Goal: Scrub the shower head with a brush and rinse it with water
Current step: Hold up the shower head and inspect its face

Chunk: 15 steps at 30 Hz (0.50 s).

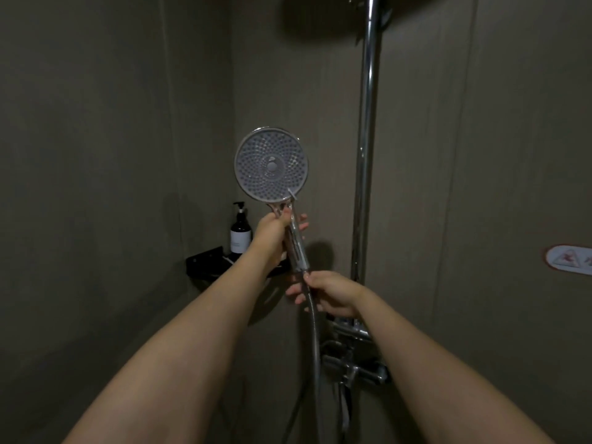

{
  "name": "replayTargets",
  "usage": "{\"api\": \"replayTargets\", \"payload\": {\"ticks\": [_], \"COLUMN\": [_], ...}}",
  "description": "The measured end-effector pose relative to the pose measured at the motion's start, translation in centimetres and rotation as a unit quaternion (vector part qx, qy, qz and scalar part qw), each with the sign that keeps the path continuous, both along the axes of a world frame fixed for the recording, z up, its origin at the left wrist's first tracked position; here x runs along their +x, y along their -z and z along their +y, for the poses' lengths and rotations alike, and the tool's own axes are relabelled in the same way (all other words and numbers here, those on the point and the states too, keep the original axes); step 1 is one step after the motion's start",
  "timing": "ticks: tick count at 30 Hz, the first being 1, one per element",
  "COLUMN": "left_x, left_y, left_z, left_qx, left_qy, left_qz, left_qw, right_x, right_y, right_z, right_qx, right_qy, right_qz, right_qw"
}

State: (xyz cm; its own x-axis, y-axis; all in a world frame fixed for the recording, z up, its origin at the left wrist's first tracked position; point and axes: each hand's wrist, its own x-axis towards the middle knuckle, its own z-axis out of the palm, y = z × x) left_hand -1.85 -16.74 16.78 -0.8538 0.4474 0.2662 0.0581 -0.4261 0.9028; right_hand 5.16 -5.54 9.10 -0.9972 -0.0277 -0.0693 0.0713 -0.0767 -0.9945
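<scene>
The round chrome shower head [271, 164] is held upright in the middle of the view, its nozzle face turned toward me. My left hand [272, 232] is wrapped around the top of its handle, just below the face. My right hand [326, 293] pinches the metal hose [315, 341] right where it joins the bottom of the handle. The hose hangs down from there out of the frame. No brush is in view and no water is running.
A chrome riser pipe [365, 149] runs up the wall at the right to a dark overhead shower [333, 17]. The mixer tap [352, 370] sits below my right hand. A black corner shelf [205, 262] holds a dark pump bottle [239, 230]. A sticker [570, 260] is on the right wall.
</scene>
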Motion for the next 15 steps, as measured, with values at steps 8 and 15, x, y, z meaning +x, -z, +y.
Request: {"api": "replayTargets", "payload": {"ticks": [8, 15], "left_x": [-0.6, -1.2], "left_y": [-0.3, 0.3], "left_z": [-3.0, -3.5], "left_qx": [0.031, 0.048], "left_qy": [-0.102, -0.129], "left_qz": [-0.048, -0.063], "left_qw": [0.993, 0.989], "right_x": [-2.1, -3.0], "right_y": [-0.2, 0.0], "right_z": [-5.3, -6.4], "right_qx": [0.065, 0.296], "right_qy": [0.022, 0.108], "right_qz": [0.023, 0.100], "right_qw": [0.997, 0.944]}}
